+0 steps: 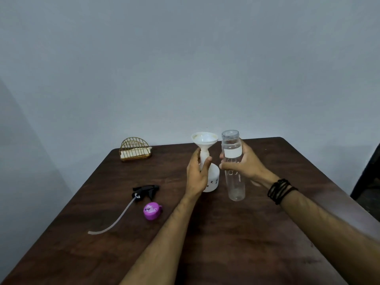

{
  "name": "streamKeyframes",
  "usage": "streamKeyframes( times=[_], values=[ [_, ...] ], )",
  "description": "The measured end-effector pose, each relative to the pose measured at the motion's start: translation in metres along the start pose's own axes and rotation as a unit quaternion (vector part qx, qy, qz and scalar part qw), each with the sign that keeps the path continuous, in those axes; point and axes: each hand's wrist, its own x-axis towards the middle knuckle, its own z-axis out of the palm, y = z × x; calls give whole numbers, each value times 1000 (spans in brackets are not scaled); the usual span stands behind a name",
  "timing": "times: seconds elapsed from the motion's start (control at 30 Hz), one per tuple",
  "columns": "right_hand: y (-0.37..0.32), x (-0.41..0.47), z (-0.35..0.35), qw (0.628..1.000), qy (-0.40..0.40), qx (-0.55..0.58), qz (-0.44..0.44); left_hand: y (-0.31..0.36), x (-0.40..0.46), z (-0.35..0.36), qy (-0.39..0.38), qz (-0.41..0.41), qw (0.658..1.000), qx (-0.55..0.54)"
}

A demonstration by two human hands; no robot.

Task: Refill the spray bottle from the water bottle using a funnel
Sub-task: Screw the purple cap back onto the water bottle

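Note:
A white spray bottle [213,177] stands upright on the dark wooden table [216,243] with a white funnel [204,139] seated in its neck. My left hand [196,173] grips the bottle's neck and shoulder. Just to the right, my right hand [242,163] holds a clear, uncapped water bottle [234,182] upright, its base near the table; it looks nearly empty. The black spray trigger head [145,191] with its long dip tube [115,221] lies on the table to the left. A purple cap [151,210] lies beside it.
A gold wire holder [135,149] sits at the table's far left corner, near the grey wall. A dark object [368,182] stands off the table's right edge. My right wrist wears black bands [280,190].

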Motion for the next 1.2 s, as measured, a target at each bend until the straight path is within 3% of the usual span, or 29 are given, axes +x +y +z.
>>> streamKeyframes(
  times=[0.2,0.43,0.6,0.77,0.9,0.97,1.1,1.2],
  values=[
    [19,-16,46,999,-15,43,1,-5,-33,-63,50,-17,989,137],
    [19,-9,112,997,-37,71,-21,-23,-84,-132,-31,-54,941,333],
    [19,-1,136,997,-42,59,-34,-38,-104,-149,-63,-78,924,369],
    [18,3,142,997,-42,45,-39,-34,-102,-155,-54,-41,950,306],
    [22,5,144,998,-37,42,-39,2,-75,-155,135,-56,985,94],
    [23,7,147,998,-31,38,-39,34,-56,-152,175,-40,984,-15],
    [24,10,154,997,-28,41,-52,83,-33,-136,118,28,988,-97],
    [22,13,158,997,-34,43,-57,87,-25,-129,81,49,994,-59]
  ],
)
